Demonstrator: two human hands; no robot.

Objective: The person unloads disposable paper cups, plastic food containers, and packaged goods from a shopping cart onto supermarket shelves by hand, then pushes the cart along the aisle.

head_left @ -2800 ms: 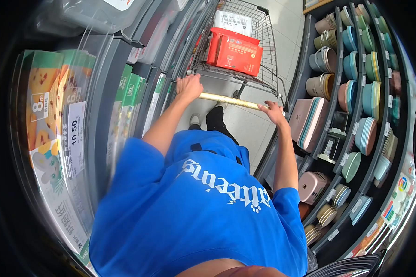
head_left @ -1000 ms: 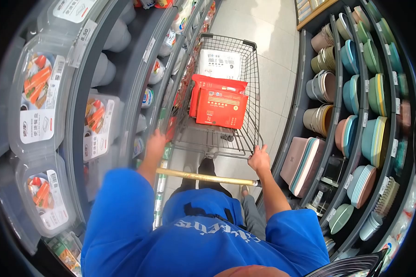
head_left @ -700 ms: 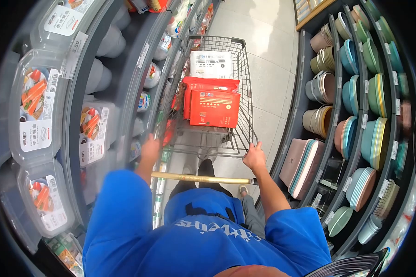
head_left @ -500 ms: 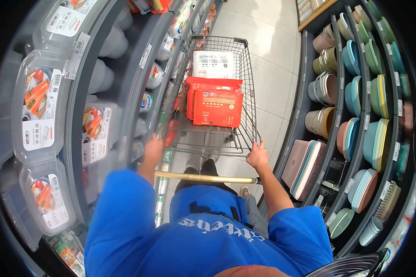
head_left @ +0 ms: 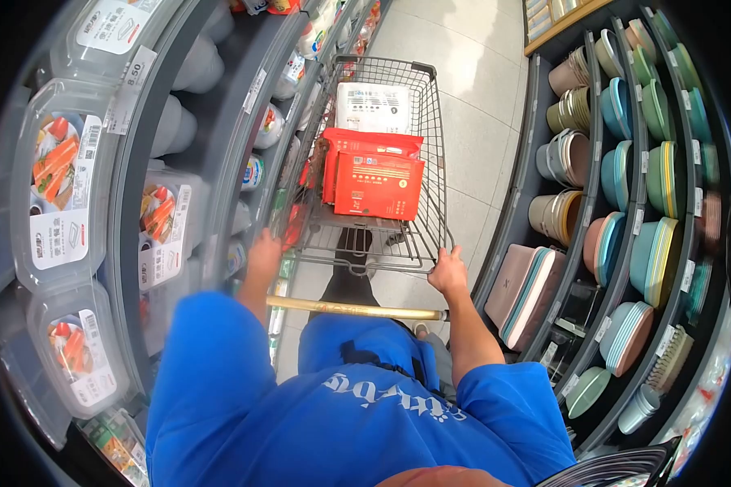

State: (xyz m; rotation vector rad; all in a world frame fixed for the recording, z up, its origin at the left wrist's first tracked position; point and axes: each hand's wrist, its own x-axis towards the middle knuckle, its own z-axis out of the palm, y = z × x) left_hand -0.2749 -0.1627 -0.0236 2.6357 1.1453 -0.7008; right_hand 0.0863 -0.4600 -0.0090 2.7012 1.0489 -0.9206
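A wire shopping cart (head_left: 440,146) stands in front of me, a gold-coloured handle bar (head_left: 357,307) across its near side. My left hand (head_left: 263,253) is closed at the cart's left rear corner, close beside the left shelf; its fingertips are slightly blurred. On the right rear corner of the basket rim, my right hand (head_left: 448,269) is closed too. Two red packages (head_left: 378,185) lie overlapping in the basket. Behind them sits a white package (head_left: 373,108) with dark print.
Clear plastic food boxes (head_left: 65,187) with printed labels line the left shelf, near my left arm. The right shelf holds stacked bowls (head_left: 656,256), buckets (head_left: 562,156) and pink trays (head_left: 524,296). A tiled aisle floor (head_left: 471,97) runs ahead between the shelves.
One of my legs has swung forward under the cart's rear. Shelf goods on both sides have shifted slightly in view. Both hands keep their hold, and the packages stay in the basket.
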